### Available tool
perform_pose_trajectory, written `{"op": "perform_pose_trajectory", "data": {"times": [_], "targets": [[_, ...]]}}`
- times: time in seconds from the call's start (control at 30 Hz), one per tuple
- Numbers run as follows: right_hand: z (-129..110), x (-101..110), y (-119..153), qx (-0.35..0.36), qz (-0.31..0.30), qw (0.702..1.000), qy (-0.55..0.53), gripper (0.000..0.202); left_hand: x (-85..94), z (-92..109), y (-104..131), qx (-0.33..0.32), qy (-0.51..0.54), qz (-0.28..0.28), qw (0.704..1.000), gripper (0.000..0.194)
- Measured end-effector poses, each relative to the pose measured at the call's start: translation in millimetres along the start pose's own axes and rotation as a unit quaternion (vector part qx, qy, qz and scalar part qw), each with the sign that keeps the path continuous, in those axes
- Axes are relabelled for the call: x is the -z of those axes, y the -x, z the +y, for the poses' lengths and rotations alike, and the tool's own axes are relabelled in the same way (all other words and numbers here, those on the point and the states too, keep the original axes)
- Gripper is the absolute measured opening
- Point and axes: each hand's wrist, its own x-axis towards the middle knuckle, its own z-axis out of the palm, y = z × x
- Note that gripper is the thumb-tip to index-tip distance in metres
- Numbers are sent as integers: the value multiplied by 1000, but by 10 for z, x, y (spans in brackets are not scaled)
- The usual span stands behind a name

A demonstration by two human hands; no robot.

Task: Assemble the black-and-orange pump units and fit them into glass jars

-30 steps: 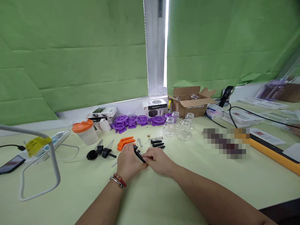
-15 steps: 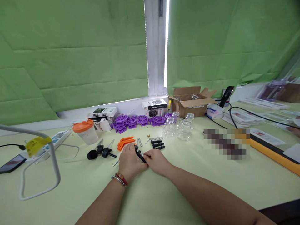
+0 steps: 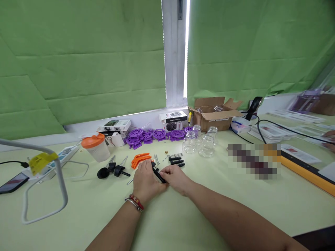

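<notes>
My left hand point(image 3: 147, 181) is closed around a long, narrow black plastic part point(image 3: 158, 174), held at a slant low over the table. From the right, my right hand point(image 3: 176, 178) pinches the same part with thumb and forefinger; anything tiny between those fingertips is hidden. Just beyond the hands lie several similar black plastic pieces point(image 3: 177, 161), long metal springs point(image 3: 175, 154) and silver screws point(image 3: 156, 159). Orange plastic levers point(image 3: 140, 159) are by my left fingertips. A thin metal rod point(image 3: 130, 181) pokes out beside that hand.
Black parts with metal shafts point(image 3: 119, 170) lie left, near an orange-lidded cup point(image 3: 96, 149). Purple plastic discs point(image 3: 159, 134) line the back. Several glass jars point(image 3: 206, 147) stand before an open cardboard box point(image 3: 215, 122). A grey wire frame point(image 3: 64, 195) rises at left; another person's hand point(image 3: 330, 137) shows far right.
Both hands have shifted very slightly right with the black plastic part, and my right fingertips have changed position a little on it. The loose parts on the table stay put.
</notes>
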Motion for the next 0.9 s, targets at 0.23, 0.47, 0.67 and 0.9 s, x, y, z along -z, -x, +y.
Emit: {"op": "perform_pose_trajectory", "data": {"times": [0.23, 0.47, 0.67, 0.9], "targets": [[-21, 152, -30, 94, 73, 969, 219, 23, 12, -82, -43, 59, 0, -44, 997, 81], [-72, 132, 100, 116, 20, 899, 421, 24, 189, -284, -116, 134, -3, 1, 991, 77], [-138, -22, 156, 73, -12, 812, 580, 23, 195, -288, -111, 109, -15, -15, 994, 71], [-237, -119, -139, -12, 23, 805, 593, 33, 177, -263, -111, 82, -14, -37, 996, 86]]}}
